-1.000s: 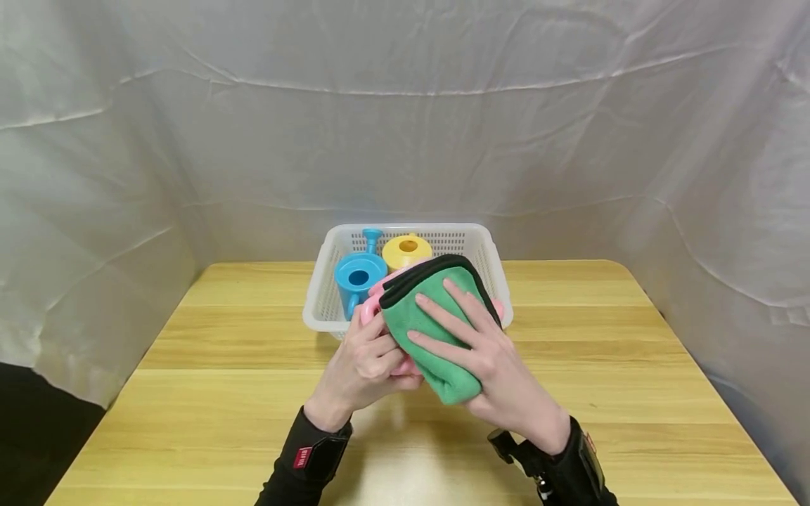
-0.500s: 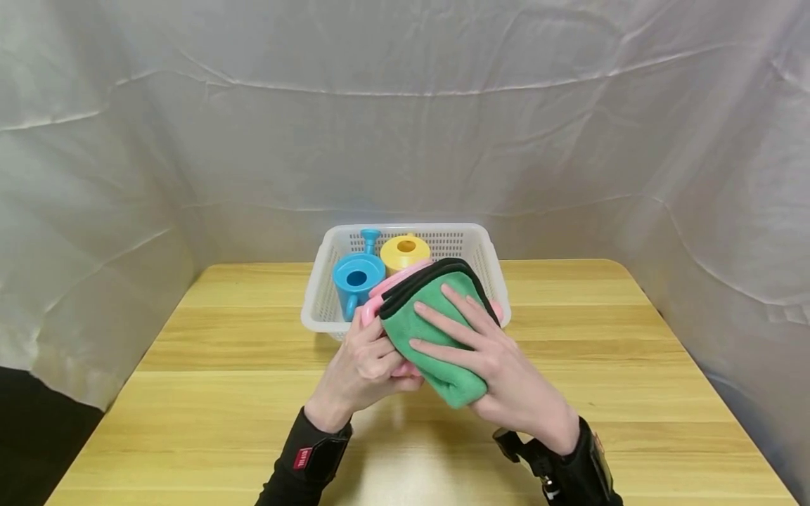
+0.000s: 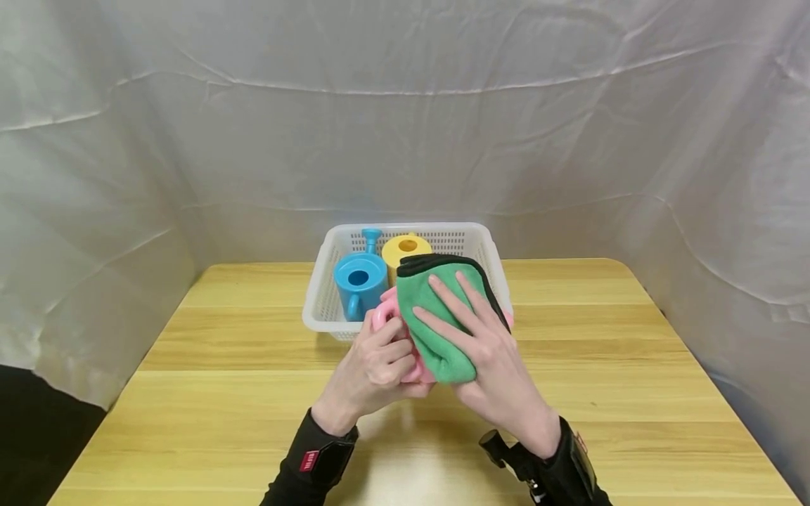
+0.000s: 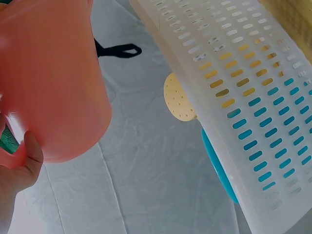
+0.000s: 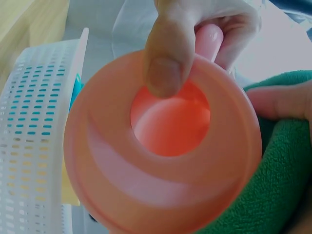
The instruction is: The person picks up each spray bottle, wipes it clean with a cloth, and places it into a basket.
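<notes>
My left hand (image 3: 373,365) grips the handle of a pink watering can (image 5: 117,170), lifted in front of the basket. Its thumb (image 5: 166,73) lies over the rim of the can's round opening in the right wrist view. My right hand (image 3: 484,351) presses a folded green cloth (image 3: 433,344) with black edging against the can's side, fingers spread nearly straight. Most of the can is hidden behind the cloth in the head view. From the left wrist, the can's smooth side (image 4: 58,92) shows, with the cloth's black hanging loop (image 4: 124,50) sticking out beyond it.
A white perforated basket (image 3: 323,309) stands at the table's far side, just beyond the hands. In it are a blue watering can (image 3: 361,277) and a yellow watering can (image 3: 405,246). The wooden table (image 3: 221,407) is backed by grey-white sheeting (image 3: 405,140).
The cloth and right hand have shifted up the can, and the cloth has turned slightly. The left hand and can have moved a little right. The basket stays put.
</notes>
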Action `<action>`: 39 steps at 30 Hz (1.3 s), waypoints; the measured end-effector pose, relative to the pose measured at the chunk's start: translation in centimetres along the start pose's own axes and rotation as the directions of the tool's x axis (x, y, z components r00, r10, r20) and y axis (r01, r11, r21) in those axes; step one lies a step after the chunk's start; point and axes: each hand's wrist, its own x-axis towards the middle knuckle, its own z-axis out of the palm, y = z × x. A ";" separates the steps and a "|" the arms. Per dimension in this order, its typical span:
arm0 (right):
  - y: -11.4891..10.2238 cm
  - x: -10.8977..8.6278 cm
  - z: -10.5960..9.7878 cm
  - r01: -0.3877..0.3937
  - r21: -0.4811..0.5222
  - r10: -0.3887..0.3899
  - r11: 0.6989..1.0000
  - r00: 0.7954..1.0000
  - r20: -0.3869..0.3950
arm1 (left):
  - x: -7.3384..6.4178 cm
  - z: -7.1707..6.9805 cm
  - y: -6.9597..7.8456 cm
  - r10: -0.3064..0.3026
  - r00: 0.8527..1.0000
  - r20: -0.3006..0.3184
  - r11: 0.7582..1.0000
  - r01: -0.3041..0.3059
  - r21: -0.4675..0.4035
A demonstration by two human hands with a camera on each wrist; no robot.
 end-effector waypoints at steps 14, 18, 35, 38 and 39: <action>1.6 -0.1 -0.2 -0.107 0.294 0.110 0.950 0.994 0.009 | -0.3 -0.5 -0.5 -0.008 1.000 -0.016 0.999 0.008 0.032; 1.8 -0.2 -0.4 -0.018 0.247 0.008 0.969 0.999 0.041 | -0.3 -0.5 -0.8 -0.012 1.000 -0.021 1.000 0.013 0.028; 3.4 -0.6 -2.6 0.167 0.442 -0.260 0.881 0.952 0.159 | -0.3 -0.8 -1.2 -0.037 0.999 -0.028 0.999 0.037 0.010; 2.7 -0.5 -1.8 0.161 0.350 -0.221 0.923 0.965 0.138 | -0.4 -0.8 -1.2 -0.043 0.999 -0.029 0.999 0.043 0.011; 2.4 -0.5 -1.5 0.159 0.313 -0.206 0.936 0.971 0.125 | -0.4 -0.9 -1.2 -0.044 0.999 -0.029 0.999 0.044 0.008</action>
